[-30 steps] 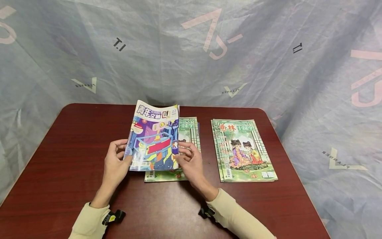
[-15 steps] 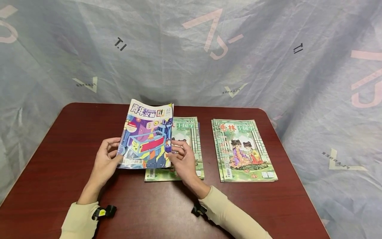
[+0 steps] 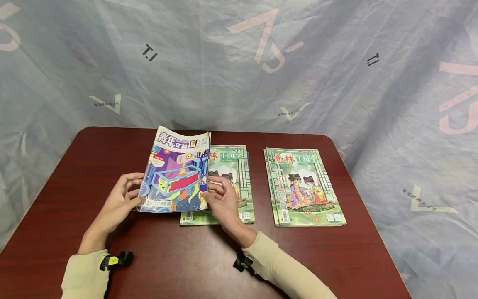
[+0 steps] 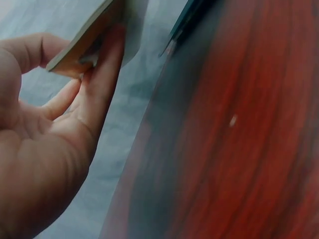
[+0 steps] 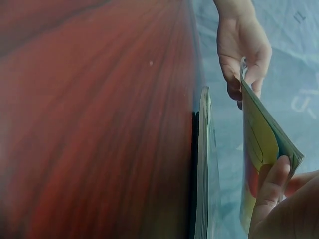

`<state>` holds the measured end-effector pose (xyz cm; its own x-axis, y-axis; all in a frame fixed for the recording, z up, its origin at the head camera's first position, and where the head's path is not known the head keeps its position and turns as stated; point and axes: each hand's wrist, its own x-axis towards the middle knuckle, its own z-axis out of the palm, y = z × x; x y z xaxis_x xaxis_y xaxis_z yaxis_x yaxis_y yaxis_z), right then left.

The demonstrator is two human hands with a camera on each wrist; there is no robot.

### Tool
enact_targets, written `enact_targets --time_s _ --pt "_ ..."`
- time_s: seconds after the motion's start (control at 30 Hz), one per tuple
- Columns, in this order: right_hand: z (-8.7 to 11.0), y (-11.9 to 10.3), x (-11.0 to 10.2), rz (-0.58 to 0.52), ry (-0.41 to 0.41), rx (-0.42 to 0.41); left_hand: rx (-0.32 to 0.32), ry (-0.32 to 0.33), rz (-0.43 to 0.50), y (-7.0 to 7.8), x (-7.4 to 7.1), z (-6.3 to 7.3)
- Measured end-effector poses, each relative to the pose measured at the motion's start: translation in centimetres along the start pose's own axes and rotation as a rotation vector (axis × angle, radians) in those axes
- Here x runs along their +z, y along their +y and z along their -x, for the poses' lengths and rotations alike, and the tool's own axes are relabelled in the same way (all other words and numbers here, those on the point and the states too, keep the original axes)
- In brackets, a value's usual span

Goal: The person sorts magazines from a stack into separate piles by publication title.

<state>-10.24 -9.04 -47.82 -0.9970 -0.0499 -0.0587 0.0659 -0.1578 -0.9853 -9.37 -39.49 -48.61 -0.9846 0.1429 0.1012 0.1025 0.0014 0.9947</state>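
A magazine [image 3: 173,174] with a purple and blue cover and a white title band is held up by its two sides, its top edge bowed. My left hand [image 3: 121,197] pinches its left edge near the bottom, thumb on the cover and fingers behind. On the opposite edge, my right hand [image 3: 223,203] grips it the same way. The right wrist view shows the magazine [image 5: 261,124] raised above the table, apart from the stack [image 5: 203,169] below. Partly hidden behind it lies a stack of green magazines [image 3: 239,182] with two cartoon children on the cover.
Another stack of green magazines [image 3: 306,187] with the same cover lies to the right. Everything rests on a dark red wooden table [image 3: 209,265]. A grey printed cloth [image 3: 201,62] hangs behind and along the sides.
Both hands have moved left with the purple magazine, uncovering more of the middle green stack. The right-hand stack has stayed in place.
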Motion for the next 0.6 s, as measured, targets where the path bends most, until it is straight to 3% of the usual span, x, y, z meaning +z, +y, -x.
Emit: enact_targets --time_s 0.2,0.6 --pt "-0.1 0.2 0.7 -0.006 -0.016 0.010 -0.001 -0.067 0.073 0.0 -1.5 0.3" --pt "-0.4 0.5 1.5 0.003 -0.069 0.092 -0.148 -0.123 -0.095 0.3 -3.8 1.1"
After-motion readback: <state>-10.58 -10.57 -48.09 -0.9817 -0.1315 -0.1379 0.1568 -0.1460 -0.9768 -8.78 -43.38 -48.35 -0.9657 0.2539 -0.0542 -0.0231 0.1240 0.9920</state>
